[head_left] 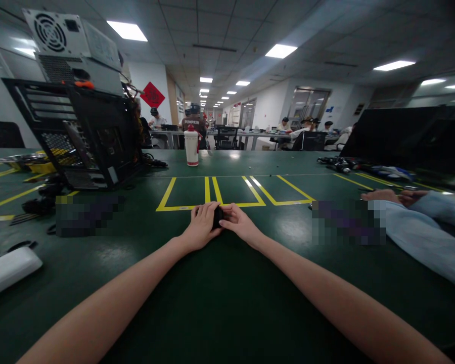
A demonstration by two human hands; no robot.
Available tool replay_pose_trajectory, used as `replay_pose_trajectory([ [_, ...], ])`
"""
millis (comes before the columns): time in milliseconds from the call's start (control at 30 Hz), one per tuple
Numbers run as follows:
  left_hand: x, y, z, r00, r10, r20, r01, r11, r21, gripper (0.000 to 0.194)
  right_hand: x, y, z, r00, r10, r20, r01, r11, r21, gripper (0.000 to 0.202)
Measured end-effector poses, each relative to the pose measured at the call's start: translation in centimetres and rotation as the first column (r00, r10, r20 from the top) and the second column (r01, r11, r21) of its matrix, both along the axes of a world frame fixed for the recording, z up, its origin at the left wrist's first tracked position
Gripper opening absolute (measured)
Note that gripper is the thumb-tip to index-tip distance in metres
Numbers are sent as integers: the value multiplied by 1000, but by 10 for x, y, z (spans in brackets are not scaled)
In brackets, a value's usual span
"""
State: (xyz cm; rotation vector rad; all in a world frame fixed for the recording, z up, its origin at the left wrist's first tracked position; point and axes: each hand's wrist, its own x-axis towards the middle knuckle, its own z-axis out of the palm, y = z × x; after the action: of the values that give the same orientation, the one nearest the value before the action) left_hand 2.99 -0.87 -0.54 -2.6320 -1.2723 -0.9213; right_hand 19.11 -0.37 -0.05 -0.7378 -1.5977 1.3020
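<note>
A small black object point(217, 217) is between my two hands, low over the green table, mostly covered by fingers, so its kind cannot be made out. My left hand point(202, 225) curls over its left side, with the fingers on top and the thumb at the near side. From the right, my right hand point(240, 223) closes its thumb and fingers against the same object. Just beyond my hands lie frames of yellow tape point(246, 203) on the tabletop.
At left stands an open black computer case point(117, 136) topped by a power supply point(60, 33). A white cup point(191, 146) stands beyond the tape. A white object point(11, 270) lies near left. At right rest a co-worker's sleeved arms point(413, 227), with cables point(339, 164) and dark monitors point(398, 132) behind.
</note>
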Motion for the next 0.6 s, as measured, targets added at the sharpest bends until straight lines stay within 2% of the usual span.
replay_pose_trajectory([
  [167,1,1,0,1000,9,8,-9,1000,7,55,-2,3,-2,996,-83,24,82,995,52,21],
  [267,1,0,1,1000,9,13,-9,1000,-4,55,-3,6,-2,991,-124,57,124,992,-1,25],
  [367,1,-1,2,1000,-2,15,3,1000,-10,54,-1,7,0,996,-68,65,72,996,-60,27],
  [500,1,-2,3,1000,1,5,-1,1000,-16,54,3,4,1,998,55,-12,-55,998,-37,31],
  [600,0,-2,3,1000,13,-5,-13,1000,-16,55,3,3,0,999,52,-13,-52,999,-13,26],
])
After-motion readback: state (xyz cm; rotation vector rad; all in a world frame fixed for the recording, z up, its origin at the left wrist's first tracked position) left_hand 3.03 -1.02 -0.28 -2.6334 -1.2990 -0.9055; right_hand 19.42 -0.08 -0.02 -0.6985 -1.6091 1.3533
